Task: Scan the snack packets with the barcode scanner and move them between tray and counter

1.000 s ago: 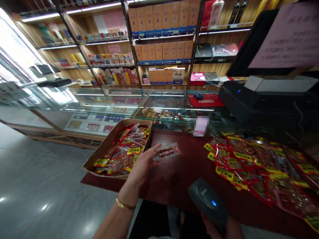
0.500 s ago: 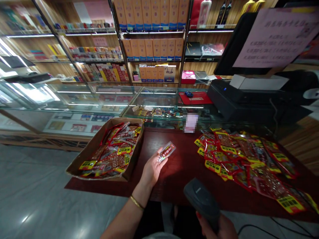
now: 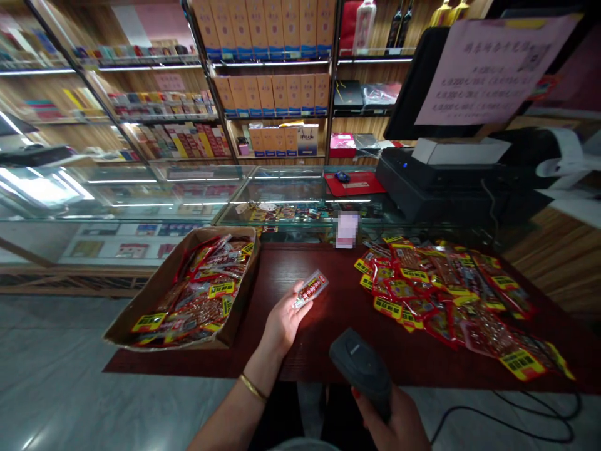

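Note:
Between the thumb and fingers of my left hand [image 3: 283,324] is a small snack packet [image 3: 310,289], clear with red and white print, held above the dark red tabletop [image 3: 282,263]. My right hand [image 3: 394,418] wraps round the handle of a black barcode scanner [image 3: 360,369], whose head points toward the packet. A patch of light falls on the packet and my left fingertips. To the left, a cardboard box [image 3: 238,319] holds many red and yellow snack packets. A spread heap of similar snack packets [image 3: 436,288] lies on the table to the right.
Behind the table runs a glass display counter [image 3: 282,181] with a red mat [image 3: 370,183] and a mouse [image 3: 342,176] on top. A monitor [image 3: 408,94] with a pink notice stands at the right. Black cables [image 3: 469,407] hang below the table's right side.
The view has turned slightly right, so the surroundings sit further left. Both hands keep their hold on the packet and the scanner, with little other movement.

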{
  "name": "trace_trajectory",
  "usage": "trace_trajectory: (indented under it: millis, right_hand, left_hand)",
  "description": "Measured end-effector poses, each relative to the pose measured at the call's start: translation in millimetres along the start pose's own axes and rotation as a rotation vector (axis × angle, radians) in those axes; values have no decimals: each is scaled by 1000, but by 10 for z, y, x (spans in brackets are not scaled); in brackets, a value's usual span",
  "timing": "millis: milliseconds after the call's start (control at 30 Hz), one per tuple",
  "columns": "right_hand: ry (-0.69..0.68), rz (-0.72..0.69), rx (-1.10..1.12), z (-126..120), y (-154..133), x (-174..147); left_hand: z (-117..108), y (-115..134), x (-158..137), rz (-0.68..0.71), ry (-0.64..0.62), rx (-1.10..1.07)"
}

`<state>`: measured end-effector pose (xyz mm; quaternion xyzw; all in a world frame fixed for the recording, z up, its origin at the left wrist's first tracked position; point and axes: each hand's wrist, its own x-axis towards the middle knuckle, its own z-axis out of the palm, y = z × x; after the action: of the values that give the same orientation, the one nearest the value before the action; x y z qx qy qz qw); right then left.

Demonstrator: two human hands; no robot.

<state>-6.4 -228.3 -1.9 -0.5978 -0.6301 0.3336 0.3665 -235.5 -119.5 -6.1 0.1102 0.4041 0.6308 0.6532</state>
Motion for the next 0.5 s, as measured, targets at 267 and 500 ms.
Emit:
trace_trajectory:
  millis: [267, 500]
  right_hand:
    - [11, 58, 63, -5, 90, 84]
    - [-20, -6, 4, -89, 195, 108]
  left_hand:
    - [295, -236, -4, -96, -65, 51]
    - [484, -392, -69, -168, -167, 75]
